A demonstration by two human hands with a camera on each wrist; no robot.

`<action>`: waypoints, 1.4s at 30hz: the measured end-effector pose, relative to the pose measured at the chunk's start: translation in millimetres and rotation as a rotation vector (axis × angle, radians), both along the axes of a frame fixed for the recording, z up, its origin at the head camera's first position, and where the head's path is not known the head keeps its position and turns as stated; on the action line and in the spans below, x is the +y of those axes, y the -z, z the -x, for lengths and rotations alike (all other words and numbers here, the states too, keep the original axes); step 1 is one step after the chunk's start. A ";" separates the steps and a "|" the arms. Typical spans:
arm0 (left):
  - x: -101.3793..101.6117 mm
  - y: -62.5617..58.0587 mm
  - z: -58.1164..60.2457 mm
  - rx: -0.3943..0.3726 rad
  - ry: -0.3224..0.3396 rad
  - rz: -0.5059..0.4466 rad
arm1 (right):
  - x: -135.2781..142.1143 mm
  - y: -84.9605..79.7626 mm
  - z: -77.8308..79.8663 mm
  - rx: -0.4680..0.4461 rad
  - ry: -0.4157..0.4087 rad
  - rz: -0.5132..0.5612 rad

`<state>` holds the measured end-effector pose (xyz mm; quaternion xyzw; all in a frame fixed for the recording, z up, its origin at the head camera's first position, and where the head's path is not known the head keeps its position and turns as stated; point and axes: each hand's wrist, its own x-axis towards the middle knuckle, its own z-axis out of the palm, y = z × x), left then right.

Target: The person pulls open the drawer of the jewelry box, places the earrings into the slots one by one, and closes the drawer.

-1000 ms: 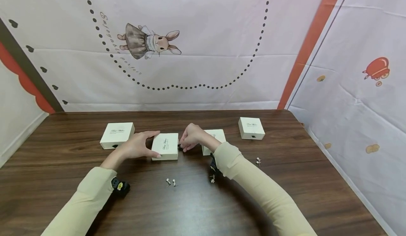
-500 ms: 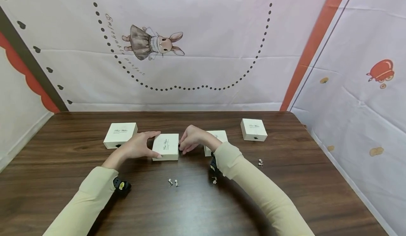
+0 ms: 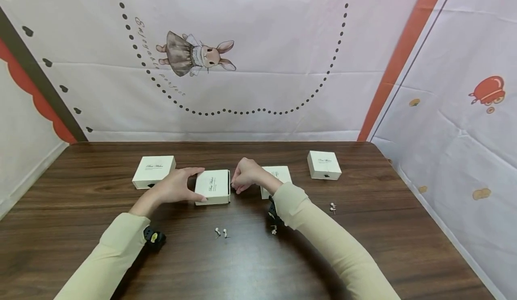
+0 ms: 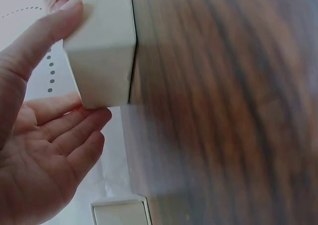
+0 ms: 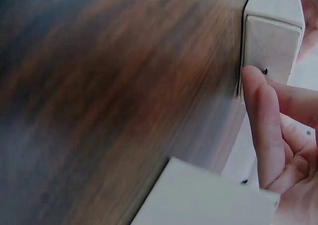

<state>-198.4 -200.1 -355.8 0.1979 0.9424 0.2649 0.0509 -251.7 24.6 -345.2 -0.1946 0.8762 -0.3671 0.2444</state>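
We find the white box (image 3: 212, 186) resting on the wooden table (image 3: 186, 268). Reckoned from the box in the head view, the left hand (image 3: 176, 186) grips it from nine o'clock; the right hand (image 3: 247, 175) pinches its black tab (image 5: 265, 71) at three. We record two earrings (image 3: 225, 232) near six o'clock.

"Best Wishes" on boxes (image 3: 212, 187), "Enjoyable perfect" on cloth (image 3: 274, 53)
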 end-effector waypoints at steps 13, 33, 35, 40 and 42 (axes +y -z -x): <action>-2.0 -2.3 1.4 0.010 0.030 0.018 | 4.4 -6.8 -1.7 0.052 -0.008 -0.091; -14.1 -2.4 -3.9 0.023 0.037 0.011 | 14.9 -4.6 -2.5 0.030 0.021 -0.047; -16.0 -2.8 -4.4 0.026 0.039 0.011 | 17.0 -4.5 -1.8 0.033 0.026 -0.057; -21.0 -1.9 -4.1 0.031 0.025 0.014 | 20.9 -6.2 -0.4 0.021 0.045 -0.073; -21.4 -1.0 -3.6 0.030 0.021 0.010 | 21.6 -6.5 0.1 0.024 0.044 -0.081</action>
